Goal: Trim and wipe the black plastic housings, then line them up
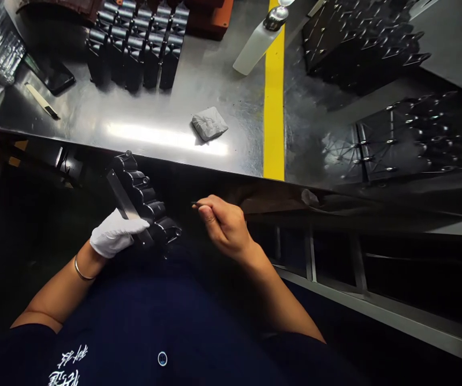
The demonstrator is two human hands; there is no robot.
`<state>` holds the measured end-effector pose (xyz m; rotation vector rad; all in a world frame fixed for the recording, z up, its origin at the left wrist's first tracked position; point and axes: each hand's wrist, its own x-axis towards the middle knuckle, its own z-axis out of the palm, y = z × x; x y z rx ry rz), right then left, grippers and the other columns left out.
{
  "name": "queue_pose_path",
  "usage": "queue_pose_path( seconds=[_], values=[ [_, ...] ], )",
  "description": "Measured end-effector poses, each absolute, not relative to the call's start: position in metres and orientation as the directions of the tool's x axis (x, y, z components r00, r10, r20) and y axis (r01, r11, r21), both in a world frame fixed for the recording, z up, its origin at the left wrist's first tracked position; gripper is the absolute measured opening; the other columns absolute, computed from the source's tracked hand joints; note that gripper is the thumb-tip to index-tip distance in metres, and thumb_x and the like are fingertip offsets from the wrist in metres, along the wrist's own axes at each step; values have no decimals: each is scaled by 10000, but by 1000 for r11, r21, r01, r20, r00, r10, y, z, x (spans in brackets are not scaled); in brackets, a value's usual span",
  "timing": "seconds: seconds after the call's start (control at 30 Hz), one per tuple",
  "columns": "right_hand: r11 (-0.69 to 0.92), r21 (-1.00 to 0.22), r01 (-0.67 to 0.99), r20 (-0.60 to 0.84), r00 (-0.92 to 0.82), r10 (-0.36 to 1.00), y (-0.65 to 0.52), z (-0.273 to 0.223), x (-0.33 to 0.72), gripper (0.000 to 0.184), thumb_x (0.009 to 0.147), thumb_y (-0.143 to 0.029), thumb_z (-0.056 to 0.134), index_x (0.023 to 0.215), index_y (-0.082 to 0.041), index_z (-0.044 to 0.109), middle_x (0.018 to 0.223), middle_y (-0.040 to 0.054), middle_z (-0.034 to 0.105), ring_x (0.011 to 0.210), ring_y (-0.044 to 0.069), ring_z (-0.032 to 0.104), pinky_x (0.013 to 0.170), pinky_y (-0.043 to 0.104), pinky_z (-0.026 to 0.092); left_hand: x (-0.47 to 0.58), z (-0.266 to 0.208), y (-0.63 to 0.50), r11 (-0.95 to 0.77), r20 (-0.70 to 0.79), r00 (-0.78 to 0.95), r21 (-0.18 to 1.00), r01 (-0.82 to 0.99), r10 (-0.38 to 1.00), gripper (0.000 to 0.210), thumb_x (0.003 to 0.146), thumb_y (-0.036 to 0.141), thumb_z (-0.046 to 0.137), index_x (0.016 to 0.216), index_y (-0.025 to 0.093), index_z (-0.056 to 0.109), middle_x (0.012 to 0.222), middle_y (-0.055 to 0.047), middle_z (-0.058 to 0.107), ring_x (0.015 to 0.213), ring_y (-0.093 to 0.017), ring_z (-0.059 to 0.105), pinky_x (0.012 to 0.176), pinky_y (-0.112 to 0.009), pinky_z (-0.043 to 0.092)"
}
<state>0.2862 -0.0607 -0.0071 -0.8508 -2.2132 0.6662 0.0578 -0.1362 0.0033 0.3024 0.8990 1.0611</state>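
My left hand (114, 234), in a white glove, is closed around the lower end of a black part with a row of rounded ribs (140, 201). The part tilts in front of my body, below the table edge, with a flat plate on its left side and small loops at its ends. To the right of it is my bare right hand (225, 222), its thumb and forefinger pinched together. A small dark tip (194, 203) sticks out of the pinch toward the ribbed part, apart from it. What kind of thing it is, I cannot make out.
Across the metal table (142, 112) lie a folded white cloth (209, 124), a white bottle (257, 45), a cutter-like tool (41, 100) and a dark phone-like object (54, 75). Similar black parts (136, 45) stand at the back, more (359, 43) at right, beyond yellow tape (274, 107).
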Motion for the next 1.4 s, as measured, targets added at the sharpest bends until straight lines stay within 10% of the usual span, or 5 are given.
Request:
queue_pose_path(
  seconds=[0.17,0.57,0.93,1.17,1.4],
  values=[
    [784,-616,77,428,-803,415,-68,15,272,503,874,-632,468,673,-176,536,548,-17,476,510,99,420,480,243,295,62,13,-132,528,-454,276,656,-540,847,405,553,191,835,949,165,755,831,-61,755,828,-259,712,740,-317,565],
    [844,-464,269,615,-588,526,-66,-6,269,481,913,-545,475,597,-184,505,532,1,466,518,108,406,504,264,275,79,1,-138,504,-602,138,496,-707,786,346,679,183,764,1018,140,707,844,-56,741,732,-189,703,743,-308,576],
    [776,-543,321,526,-590,612,-55,8,276,353,988,-303,352,738,-184,571,602,26,534,551,122,475,528,260,352,84,26,-126,482,-761,313,-1,-876,569,275,957,142,407,960,108,680,843,-54,750,798,-126,727,736,-179,583],
    [808,-487,331,408,-733,545,-36,19,282,337,930,-343,481,659,-191,612,534,-1,494,491,101,418,466,260,264,80,31,-124,463,-750,355,-73,-883,558,287,968,168,395,982,108,676,840,-54,755,766,-115,730,713,-148,579],
    [538,-837,103,148,-903,403,-25,28,288,416,946,-375,463,600,-181,589,497,-26,448,457,74,383,481,229,301,83,27,-128,563,-758,400,-53,-825,515,259,938,181,460,903,89,699,832,-80,751,800,-167,734,823,-237,580]
  ],
)
